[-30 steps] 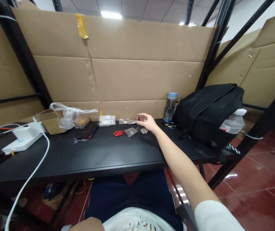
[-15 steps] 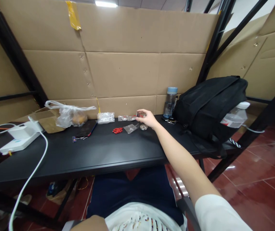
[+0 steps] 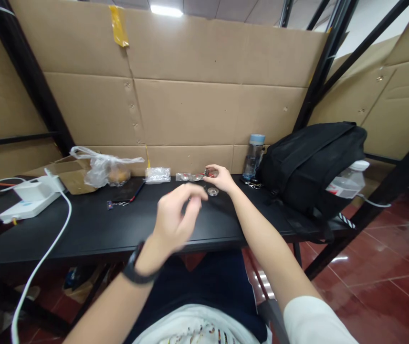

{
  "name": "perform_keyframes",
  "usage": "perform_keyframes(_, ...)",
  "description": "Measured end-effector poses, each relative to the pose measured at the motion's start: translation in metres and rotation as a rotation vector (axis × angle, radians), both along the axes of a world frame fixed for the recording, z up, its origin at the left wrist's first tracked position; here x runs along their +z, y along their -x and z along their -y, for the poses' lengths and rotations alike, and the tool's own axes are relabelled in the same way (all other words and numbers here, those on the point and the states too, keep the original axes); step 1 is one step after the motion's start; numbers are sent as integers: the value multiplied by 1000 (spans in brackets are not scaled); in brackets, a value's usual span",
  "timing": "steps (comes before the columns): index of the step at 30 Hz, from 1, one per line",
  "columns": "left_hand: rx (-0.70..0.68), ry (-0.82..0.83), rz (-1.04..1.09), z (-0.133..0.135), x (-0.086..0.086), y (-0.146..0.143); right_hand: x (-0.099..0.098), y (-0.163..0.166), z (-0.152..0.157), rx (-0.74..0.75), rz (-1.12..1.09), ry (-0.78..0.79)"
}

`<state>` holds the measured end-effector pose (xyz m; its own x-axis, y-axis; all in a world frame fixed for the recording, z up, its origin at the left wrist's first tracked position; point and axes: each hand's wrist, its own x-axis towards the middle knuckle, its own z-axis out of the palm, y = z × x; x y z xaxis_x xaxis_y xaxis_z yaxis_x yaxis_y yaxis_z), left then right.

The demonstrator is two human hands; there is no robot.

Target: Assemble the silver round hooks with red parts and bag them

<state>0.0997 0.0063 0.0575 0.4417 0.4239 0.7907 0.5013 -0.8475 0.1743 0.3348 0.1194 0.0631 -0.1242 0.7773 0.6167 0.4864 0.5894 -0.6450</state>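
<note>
Pinched in my right hand [image 3: 221, 179] is a small dark piece with red on it [image 3: 208, 172], too small to name, held low over the back of the desk. Just below that hand lies a small round metallic ring or roll [image 3: 213, 191]. My left hand [image 3: 175, 217], blurred by motion, is over the middle of the desk, its fingers curved and apart from the thumb, with nothing visible in them. It covers the spot of the red pieces and the small clear bag. Small clear packets [image 3: 189, 177] lie beside my right fingertips.
On the black desk [image 3: 93, 234], a white bubble-wrap packet [image 3: 157, 175], a dark phone-like slab [image 3: 128, 190] and a plastic bag [image 3: 100, 172] lie left. A water bottle [image 3: 253, 157] and black backpack [image 3: 311, 167] stand right. A white power strip [image 3: 28, 205] trails a cable. Cardboard closes the back.
My left hand has come into view from below and reached forward over the desk, covering the red pieces and clear bag. My right hand stays almost in place with its small piece.
</note>
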Motion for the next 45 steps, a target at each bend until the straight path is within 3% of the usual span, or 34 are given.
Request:
perform_keyframes(5, 186, 243, -350, -77, 13, -13, -1, -6, -3, -63, 77, -51)
perform_keyframes(8, 35, 339, -463, -99, 0, -17, 1, -9, -1, -78, 150, -54)
perform_keyframes(12, -125, 311, -489, -88, -19, -14, 6, -13, 7, 53, 242, 66)
perform_keyframes(15, -166, 344, -513, -81, -21, -11, 11, -19, 13, 218, 366, 227)
perform_keyframes(18, -168, 359, -520, -81, -20, -11, 16, -22, 21, 377, 521, 410)
perform_keyframes(21, -113, 380, -454, -85, -23, -11, 19, -20, 27, 437, 602, 488)
perform_keyframes(29, -78, 437, -356, -88, -30, -11, 20, -8, 30, 328, 742, 479)
perform_keyframes(40, 51, 356, -396, -83, -25, -13, 12, 10, 31, 306, 691, 396)
perform_keyframes(45, 44, 370, -418, -86, -26, -13, 10, 15, 30, 298, 703, 310)
